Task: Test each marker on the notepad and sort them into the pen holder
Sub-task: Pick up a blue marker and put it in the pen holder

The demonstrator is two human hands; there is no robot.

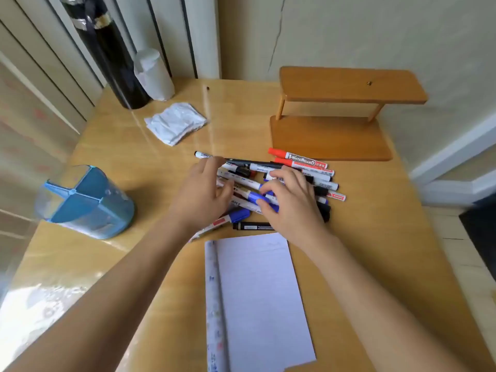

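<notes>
Markers (306, 167) piled beyond blank notepad (260, 296); blue pen holder (112, 218) left.

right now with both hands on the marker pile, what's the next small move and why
Probably lift the blue-capped white marker under the right hand clear of the pile of markers and bring it to the white paper notepad. No marker looks separated yet, the page looks unmarked, and the left hand rests loosely open on the pile.
</notes>
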